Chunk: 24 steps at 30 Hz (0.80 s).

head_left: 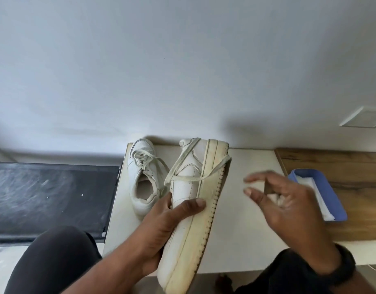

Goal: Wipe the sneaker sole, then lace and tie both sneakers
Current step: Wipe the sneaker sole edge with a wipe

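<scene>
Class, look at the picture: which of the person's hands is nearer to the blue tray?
Right. The right hand hovers just left of the blue tray, close to its rim. The left hand is farther left, gripping the tilted sneaker.

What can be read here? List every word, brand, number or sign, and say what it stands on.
No text can be read in this view.
Held sneaker: no brand or mark shows on the side facing the camera.
Other sneaker: nothing shows.
Tray, wipe in the right hand, wristband: plain, no print shows.
</scene>
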### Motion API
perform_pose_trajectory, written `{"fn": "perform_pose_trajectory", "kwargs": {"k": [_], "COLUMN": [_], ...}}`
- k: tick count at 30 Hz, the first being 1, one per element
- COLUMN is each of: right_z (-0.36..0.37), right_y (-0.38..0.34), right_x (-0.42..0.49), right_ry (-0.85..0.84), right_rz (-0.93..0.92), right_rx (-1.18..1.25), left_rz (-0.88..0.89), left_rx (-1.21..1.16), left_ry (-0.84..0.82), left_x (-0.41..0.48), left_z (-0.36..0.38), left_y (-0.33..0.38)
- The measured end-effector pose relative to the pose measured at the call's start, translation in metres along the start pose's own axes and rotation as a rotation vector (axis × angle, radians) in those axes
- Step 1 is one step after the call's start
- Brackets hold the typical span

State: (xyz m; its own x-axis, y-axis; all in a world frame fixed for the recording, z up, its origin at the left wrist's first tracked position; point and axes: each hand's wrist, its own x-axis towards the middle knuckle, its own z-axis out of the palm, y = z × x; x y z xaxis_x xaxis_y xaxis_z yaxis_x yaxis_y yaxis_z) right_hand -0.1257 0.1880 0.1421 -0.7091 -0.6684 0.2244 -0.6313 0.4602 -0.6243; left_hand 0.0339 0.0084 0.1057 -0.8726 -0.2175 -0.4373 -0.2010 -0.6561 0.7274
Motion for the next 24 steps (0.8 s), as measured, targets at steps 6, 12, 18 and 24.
{"fn": "perform_pose_trajectory", "kwargs": {"k": [6, 12, 18, 24], "right_z": [0.005, 0.009, 0.020, 0.014], "right_y": [-0.016, -0.024, -0.027, -0.031], "right_x": [0.053, 0.112, 0.164, 0.134], "right_ry": [-0.077, 0.000, 0.040, -0.160], "right_rz": [-0.431, -0.422, -0.167, 0.346], "right_rx": [-0.291, -0.337, -0.398, 0.416], "left_rz": [-0.002, 0.011, -0.002, 0.016], "left_rx": [0.042, 0.106, 0.188, 0.108], "left_ry": [0.003, 0.026, -0.013, 0.027], "left_x": [0.002, 0.002, 0.005, 0.006], "left_z": [0.000, 0.002, 0.002, 0.001], "left_y": [-0.001, -0.007, -0.013, -0.013]}}
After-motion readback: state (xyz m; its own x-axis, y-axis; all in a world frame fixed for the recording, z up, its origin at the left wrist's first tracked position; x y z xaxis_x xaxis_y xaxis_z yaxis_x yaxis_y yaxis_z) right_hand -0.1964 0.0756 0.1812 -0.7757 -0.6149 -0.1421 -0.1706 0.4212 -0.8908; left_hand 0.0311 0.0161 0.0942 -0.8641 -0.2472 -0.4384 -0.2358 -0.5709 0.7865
